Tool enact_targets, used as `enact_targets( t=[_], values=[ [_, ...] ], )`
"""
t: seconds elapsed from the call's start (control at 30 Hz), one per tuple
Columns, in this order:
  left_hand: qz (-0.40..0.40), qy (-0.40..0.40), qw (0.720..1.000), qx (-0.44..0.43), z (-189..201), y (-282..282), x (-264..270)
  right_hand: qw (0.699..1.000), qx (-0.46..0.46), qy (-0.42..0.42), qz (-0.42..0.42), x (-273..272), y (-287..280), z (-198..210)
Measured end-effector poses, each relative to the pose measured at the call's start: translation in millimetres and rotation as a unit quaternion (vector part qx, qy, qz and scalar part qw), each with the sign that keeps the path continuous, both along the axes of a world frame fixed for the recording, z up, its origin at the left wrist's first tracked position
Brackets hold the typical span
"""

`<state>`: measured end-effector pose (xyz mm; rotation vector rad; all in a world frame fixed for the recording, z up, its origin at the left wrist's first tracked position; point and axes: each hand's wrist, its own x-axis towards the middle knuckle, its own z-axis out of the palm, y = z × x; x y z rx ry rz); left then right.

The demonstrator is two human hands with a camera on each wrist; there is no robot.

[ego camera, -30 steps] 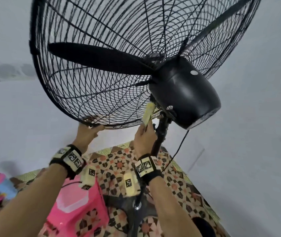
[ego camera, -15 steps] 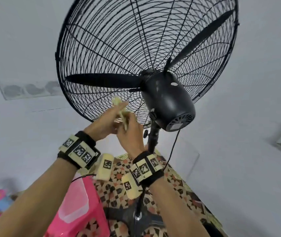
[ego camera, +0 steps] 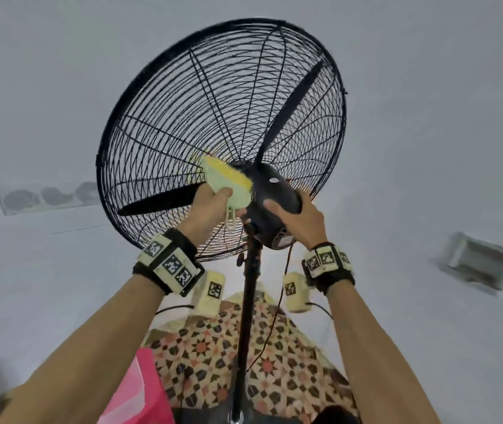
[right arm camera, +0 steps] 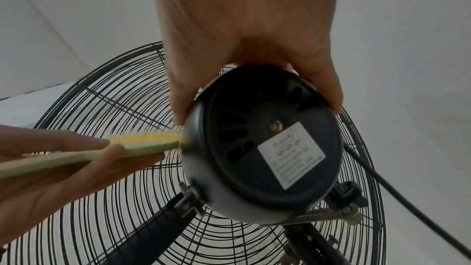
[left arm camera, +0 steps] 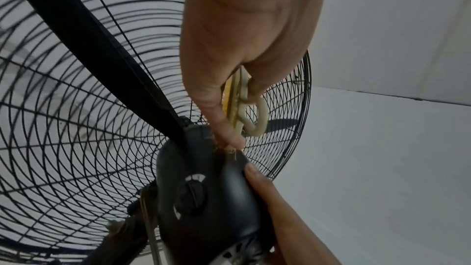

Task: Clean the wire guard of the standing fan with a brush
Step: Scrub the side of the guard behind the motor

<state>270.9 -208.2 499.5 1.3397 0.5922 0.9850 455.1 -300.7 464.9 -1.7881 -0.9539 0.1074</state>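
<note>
Behind the black wire guard (ego camera: 182,117) of the tall black standing fan (ego camera: 245,301), both hands are now up at the hub. A second ago the right hand (ego camera: 300,220) held the pale green plastic brush with yellow bristles (ego camera: 228,183) low by the pole while the left steadied the rim; half a second ago the two hands met and the brush passed across. Now the left hand (ego camera: 210,208) grips the brush by its back, fingers (left arm camera: 203,96) curled round it, its loop handle (left arm camera: 256,116) hanging free, and the bristles lie against the rear wires just beside the rounded black motor housing (right arm camera: 260,148). The right hand, freed, has moved to clasp that housing, thumb on one side and fingers on the other. The guard has also tipped further upward. I take the swap to mean the left side of the rear guard is next, with the right hand holding the head steady. Whether the bristles press between the wires I cannot tell.
</note>
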Motion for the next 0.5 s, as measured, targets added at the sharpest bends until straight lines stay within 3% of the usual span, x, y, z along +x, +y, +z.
enact_targets(
  t=[0.33, 0.5],
  values=[
    [-0.021, -0.054, 0.997, 0.057, 38, -11, 36, 0.980, 0.011, -0.143, -0.135, -45, 25, -16],
    [-0.056, 0.036, 0.994, 0.088, 23, -15, 70, 0.975, -0.020, -0.176, -0.136, 3, 1, 10]
  ],
)
